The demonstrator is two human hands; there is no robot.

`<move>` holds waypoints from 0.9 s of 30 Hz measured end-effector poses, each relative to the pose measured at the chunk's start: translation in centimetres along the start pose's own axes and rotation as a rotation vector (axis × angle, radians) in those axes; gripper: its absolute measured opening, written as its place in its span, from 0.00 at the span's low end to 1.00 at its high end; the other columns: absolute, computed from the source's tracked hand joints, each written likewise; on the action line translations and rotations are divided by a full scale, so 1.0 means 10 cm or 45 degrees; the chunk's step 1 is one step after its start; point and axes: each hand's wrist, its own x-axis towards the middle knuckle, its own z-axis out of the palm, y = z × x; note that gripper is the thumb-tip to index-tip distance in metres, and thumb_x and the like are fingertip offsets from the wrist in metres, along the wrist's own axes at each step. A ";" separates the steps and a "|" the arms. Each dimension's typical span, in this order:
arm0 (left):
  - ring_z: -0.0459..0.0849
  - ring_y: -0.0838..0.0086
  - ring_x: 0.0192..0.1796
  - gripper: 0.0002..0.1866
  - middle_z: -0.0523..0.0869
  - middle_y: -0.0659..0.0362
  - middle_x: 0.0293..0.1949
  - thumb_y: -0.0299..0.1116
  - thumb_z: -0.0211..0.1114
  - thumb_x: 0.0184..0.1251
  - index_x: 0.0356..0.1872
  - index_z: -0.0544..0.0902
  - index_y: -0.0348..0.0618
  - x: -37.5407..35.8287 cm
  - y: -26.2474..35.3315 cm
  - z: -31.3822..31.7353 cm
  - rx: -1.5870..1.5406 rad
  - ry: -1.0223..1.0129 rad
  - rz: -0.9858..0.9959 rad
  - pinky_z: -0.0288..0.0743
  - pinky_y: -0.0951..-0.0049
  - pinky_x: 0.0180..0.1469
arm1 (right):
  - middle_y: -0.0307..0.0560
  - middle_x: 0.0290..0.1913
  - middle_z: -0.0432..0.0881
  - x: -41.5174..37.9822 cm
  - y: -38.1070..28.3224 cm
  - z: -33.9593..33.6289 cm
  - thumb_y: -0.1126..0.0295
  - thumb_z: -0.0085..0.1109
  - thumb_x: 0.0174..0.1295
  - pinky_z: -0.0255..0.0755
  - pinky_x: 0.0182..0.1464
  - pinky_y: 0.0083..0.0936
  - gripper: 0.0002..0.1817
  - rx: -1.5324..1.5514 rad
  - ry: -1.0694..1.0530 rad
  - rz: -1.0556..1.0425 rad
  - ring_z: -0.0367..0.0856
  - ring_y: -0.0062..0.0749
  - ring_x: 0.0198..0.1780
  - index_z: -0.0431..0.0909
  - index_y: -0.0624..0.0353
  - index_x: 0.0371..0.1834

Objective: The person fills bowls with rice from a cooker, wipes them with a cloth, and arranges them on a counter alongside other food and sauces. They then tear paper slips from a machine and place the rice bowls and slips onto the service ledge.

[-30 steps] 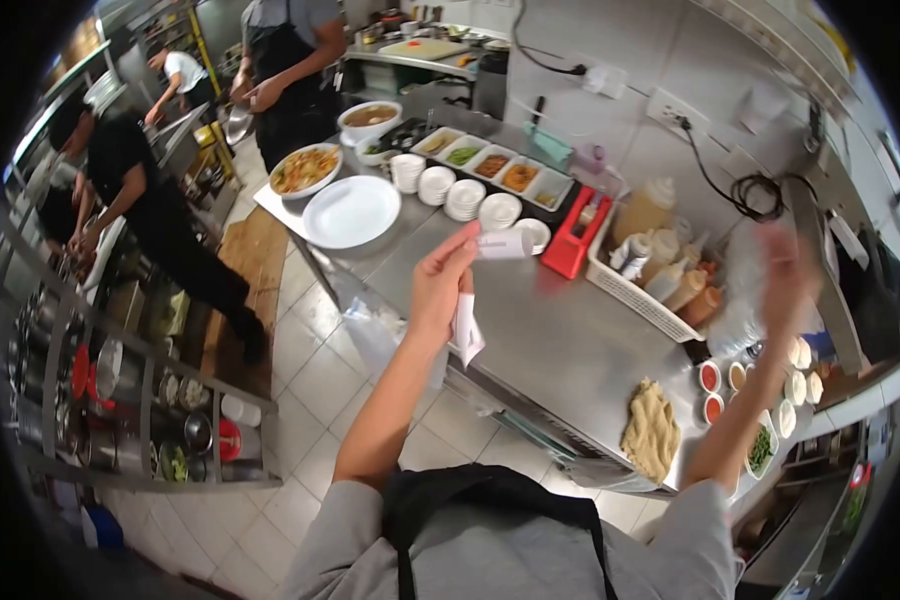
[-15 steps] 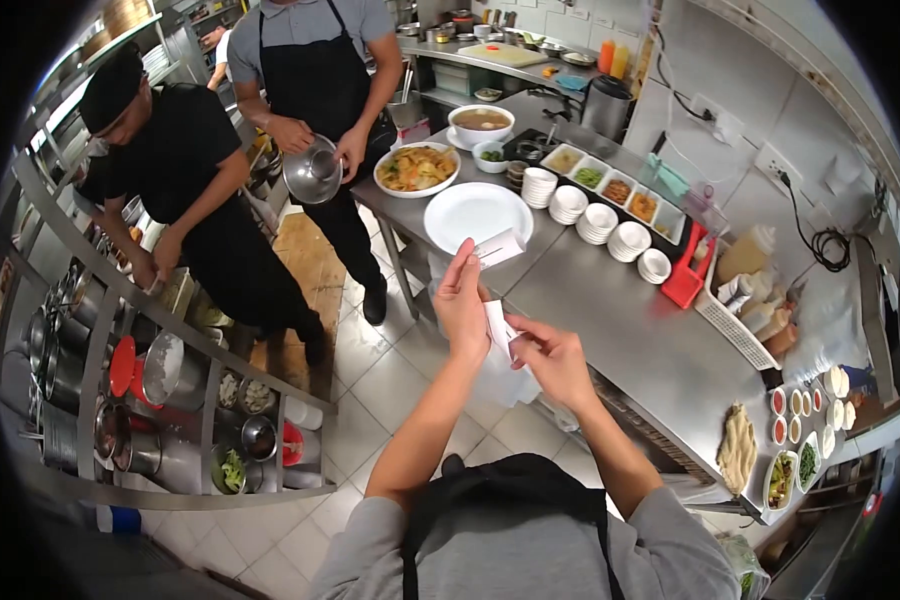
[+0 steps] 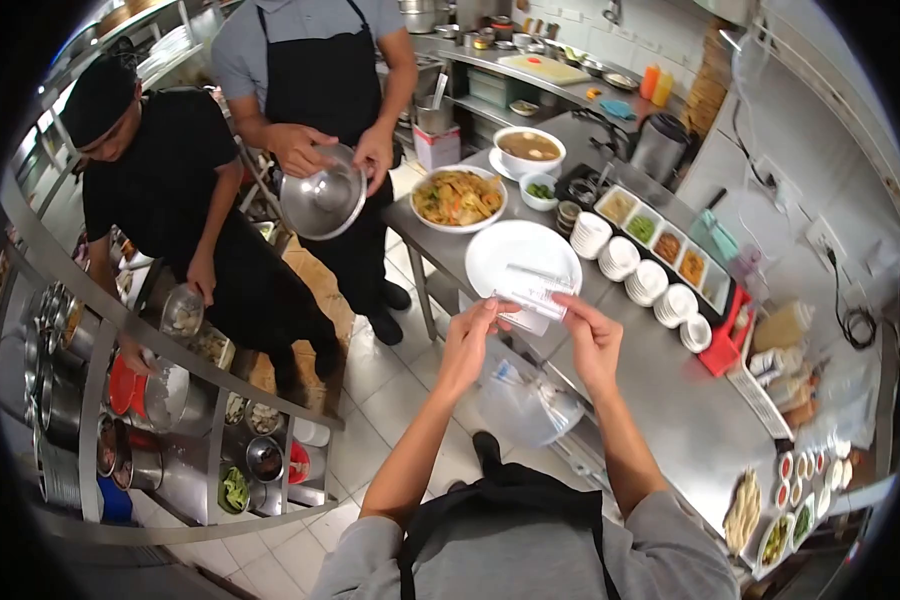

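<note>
A curling white printed slip of paper (image 3: 530, 300) is stretched between my two hands. My left hand (image 3: 470, 335) pinches its left end, and my right hand (image 3: 592, 335) grips the right end between thumb and fingers. Lines of print show on it, too small to read. Behind the slip, a large white plate (image 3: 500, 250) lies on the steel counter (image 3: 650, 365). Beyond it are a dish of stir-fried food (image 3: 458, 198), a bowl of soup (image 3: 528, 148) and a small bowl of green pieces (image 3: 539, 190).
Stacks of small white bowls (image 3: 646, 284) line the counter beside a tray of toppings (image 3: 667, 246). A clear plastic bag (image 3: 532, 400) hangs below the counter edge. On the left, one person holds a metal bowl (image 3: 322, 195); another reaches into a shelf rack (image 3: 210, 450).
My hands have moved apart and the slip is now spread between them. The view has shifted. The person in black now holds a small clear bowl and reaches toward a red container.
</note>
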 end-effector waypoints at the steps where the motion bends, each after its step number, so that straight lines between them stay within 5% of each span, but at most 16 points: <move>1: 0.74 0.81 0.31 0.15 0.83 0.60 0.36 0.36 0.55 0.64 0.38 0.80 0.32 0.13 0.00 -0.05 0.018 0.024 0.015 0.66 0.82 0.35 | 0.46 0.42 0.81 0.10 0.09 0.03 0.82 0.48 0.57 0.68 0.47 0.18 0.12 0.024 -0.021 -0.009 0.76 0.22 0.42 0.79 0.66 0.42; 3: 0.73 0.83 0.32 0.16 0.82 0.61 0.34 0.39 0.58 0.63 0.38 0.80 0.32 0.36 -0.04 -0.17 0.308 0.021 0.075 0.65 0.82 0.34 | 0.46 0.42 0.81 0.29 0.26 0.11 0.81 0.50 0.57 0.69 0.46 0.16 0.12 0.508 -0.115 0.194 0.76 0.21 0.41 0.80 0.65 0.42; 5: 0.71 0.85 0.30 0.16 0.81 0.63 0.31 0.38 0.61 0.61 0.37 0.80 0.32 0.50 0.09 -0.21 0.312 0.031 0.179 0.65 0.82 0.32 | 0.43 0.39 0.81 0.50 0.26 0.30 0.79 0.53 0.56 0.69 0.42 0.14 0.13 0.319 -0.100 0.214 0.76 0.18 0.36 0.79 0.62 0.45; 9: 0.73 0.87 0.28 0.11 0.81 0.65 0.28 0.32 0.62 0.60 0.35 0.81 0.32 0.66 0.28 -0.48 0.186 -0.008 -0.058 0.67 0.83 0.30 | 0.37 0.33 0.78 1.05 0.46 0.46 0.78 0.55 0.55 0.67 0.34 0.10 0.18 0.297 -0.386 0.327 0.70 0.14 0.28 0.74 0.61 0.51; 12: 0.74 0.88 0.27 0.08 0.82 0.65 0.25 0.29 0.62 0.56 0.32 0.82 0.32 0.87 0.24 -0.91 0.351 -0.305 -0.264 0.69 0.82 0.30 | 0.42 0.54 0.71 1.46 0.44 0.49 0.71 0.57 0.56 0.69 0.45 0.20 0.21 -0.266 -0.538 0.024 0.74 0.22 0.38 0.72 0.57 0.55; 13: 0.75 0.88 0.27 0.07 0.82 0.64 0.25 0.29 0.63 0.54 0.29 0.82 0.34 0.95 0.32 -0.96 0.287 -0.468 -0.294 0.68 0.83 0.28 | 0.42 0.54 0.71 1.57 0.43 0.55 0.71 0.57 0.56 0.69 0.45 0.20 0.21 -0.265 -0.543 0.026 0.74 0.22 0.38 0.72 0.57 0.55; 15: 0.75 0.88 0.26 0.07 0.82 0.64 0.25 0.29 0.63 0.54 0.28 0.82 0.35 1.21 0.27 -1.13 0.462 -0.787 -0.321 0.67 0.83 0.27 | 0.41 0.58 0.70 1.74 0.43 0.70 0.67 0.57 0.57 0.67 0.51 0.24 0.22 -0.222 -1.031 -0.290 0.73 0.24 0.45 0.70 0.57 0.57; 16: 0.75 0.88 0.25 0.07 0.82 0.65 0.24 0.29 0.63 0.54 0.28 0.82 0.35 1.34 0.31 -1.15 0.388 -0.822 -0.336 0.67 0.84 0.27 | 0.42 0.59 0.70 1.75 0.33 0.75 0.66 0.58 0.57 0.66 0.53 0.23 0.25 0.162 -1.267 0.360 0.73 0.23 0.47 0.68 0.57 0.59; 20: 0.76 0.88 0.26 0.09 0.82 0.65 0.25 0.31 0.67 0.52 0.31 0.83 0.35 1.76 0.40 -1.19 0.304 -0.929 -0.384 0.69 0.84 0.29 | 0.41 0.48 0.78 1.72 0.52 0.82 0.71 0.61 0.55 0.67 0.51 0.22 0.26 0.151 -1.142 0.396 0.73 0.21 0.43 0.67 0.58 0.59; 23: 0.72 0.89 0.25 0.09 0.81 0.66 0.23 0.31 0.65 0.54 0.31 0.83 0.35 2.07 0.25 -1.13 0.478 -0.933 -0.398 0.66 0.84 0.28 | 0.42 0.47 0.77 1.77 0.40 0.68 0.71 0.56 0.58 0.68 0.50 0.23 0.24 -0.383 -1.051 0.311 0.75 0.24 0.44 0.66 0.56 0.60; 25: 0.65 0.88 0.23 0.15 0.72 0.70 0.17 0.40 0.64 0.57 0.23 0.81 0.36 2.26 0.23 -1.13 0.714 -0.904 -0.288 0.59 0.79 0.24 | 0.43 0.50 0.76 1.81 0.45 0.58 0.71 0.52 0.60 0.67 0.50 0.23 0.23 -0.249 -0.804 0.203 0.74 0.23 0.46 0.66 0.54 0.61; 26: 0.69 0.87 0.24 0.14 0.75 0.68 0.18 0.39 0.64 0.57 0.26 0.81 0.35 2.33 0.21 -1.12 0.700 -0.875 -0.157 0.64 0.79 0.27 | 0.44 0.52 0.75 1.85 0.47 0.51 0.70 0.50 0.61 0.67 0.51 0.22 0.23 0.026 -0.730 0.311 0.73 0.23 0.48 0.65 0.53 0.61; 27: 0.74 0.84 0.30 0.12 0.80 0.63 0.26 0.36 0.65 0.56 0.31 0.83 0.36 2.40 0.21 -1.13 0.630 -0.884 -0.003 0.69 0.79 0.33 | 0.43 0.51 0.75 1.92 0.45 0.43 0.72 0.48 0.62 0.67 0.49 0.20 0.20 -0.100 -0.642 0.258 0.72 0.23 0.48 0.68 0.54 0.59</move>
